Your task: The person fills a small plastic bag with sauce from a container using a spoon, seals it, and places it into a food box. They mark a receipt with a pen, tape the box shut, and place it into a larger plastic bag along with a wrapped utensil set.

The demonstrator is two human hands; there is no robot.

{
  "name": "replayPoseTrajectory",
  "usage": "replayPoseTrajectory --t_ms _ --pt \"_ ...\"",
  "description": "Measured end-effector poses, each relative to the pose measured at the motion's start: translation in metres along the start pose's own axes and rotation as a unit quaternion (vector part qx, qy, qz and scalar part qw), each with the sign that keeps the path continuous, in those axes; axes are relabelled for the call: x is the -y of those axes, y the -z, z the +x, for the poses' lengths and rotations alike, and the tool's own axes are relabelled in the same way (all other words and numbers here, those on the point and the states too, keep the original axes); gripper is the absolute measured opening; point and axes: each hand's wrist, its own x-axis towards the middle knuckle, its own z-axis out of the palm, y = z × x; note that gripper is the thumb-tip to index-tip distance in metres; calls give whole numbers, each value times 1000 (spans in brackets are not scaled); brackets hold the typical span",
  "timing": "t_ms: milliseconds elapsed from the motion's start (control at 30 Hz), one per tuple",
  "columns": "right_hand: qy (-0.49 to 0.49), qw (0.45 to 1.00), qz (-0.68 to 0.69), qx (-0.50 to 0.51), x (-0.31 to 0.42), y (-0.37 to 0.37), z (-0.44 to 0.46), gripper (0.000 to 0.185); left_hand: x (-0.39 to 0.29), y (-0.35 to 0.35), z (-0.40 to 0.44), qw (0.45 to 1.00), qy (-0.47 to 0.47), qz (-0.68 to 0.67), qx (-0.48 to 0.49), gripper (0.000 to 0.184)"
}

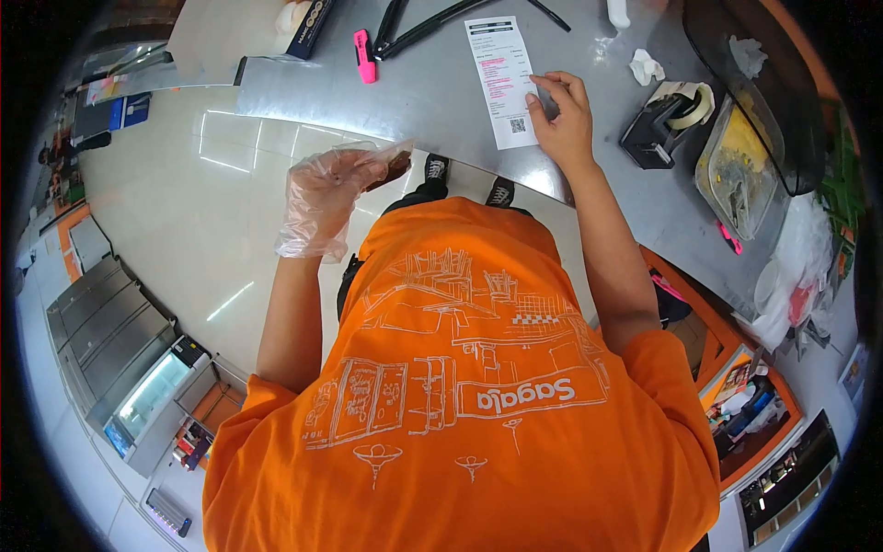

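Observation:
My left hand (326,184) wears a loose clear plastic glove and is closed over the floor, beside the counter's front edge. A dark brown piece (394,171) shows at its fingertips; its kind I cannot make out. On the metal counter lies a long printed receipt (501,97) with pink highlighted lines and a square code at its lower end. My bare right hand (563,120) rests at the receipt's right edge, thumb and fingers apart, the tips touching or just over the paper.
A pink highlighter (365,57) and black straps or tubes (428,32) lie left of the receipt. To the right are a tape dispenser (655,129), crumpled tissue (647,67), a clear plastic container (740,170) and a dark mesh cover (763,74). An orange shelf (713,368) stands below.

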Motion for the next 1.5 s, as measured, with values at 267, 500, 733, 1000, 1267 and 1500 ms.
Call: replayPoseTrajectory --t_ms 267,500,733,1000,1267,1500 --pt "0 1000 10 3 -2 -1 -1 27 8 1 -1 1000 7 -29 -5 23" --pt "-56 994 83 -31 -5 -2 -2 23 5 2 -3 1000 0 -11 -9 18" --pt "-135 983 104 -62 -6 0 -5 31 8 3 -3 1000 -7 -26 -10 21" --pt "-81 948 -297 85 15 31 -23 54 -1 4 -6 999 42 18 -27 23" --pt "-9 917 -335 217 49 75 -61 55 13 8 3 999 27 -4 -18 21" --pt "-100 974 83 184 106 58 11 53 9 3 20 990 -2 -141 -14 16"
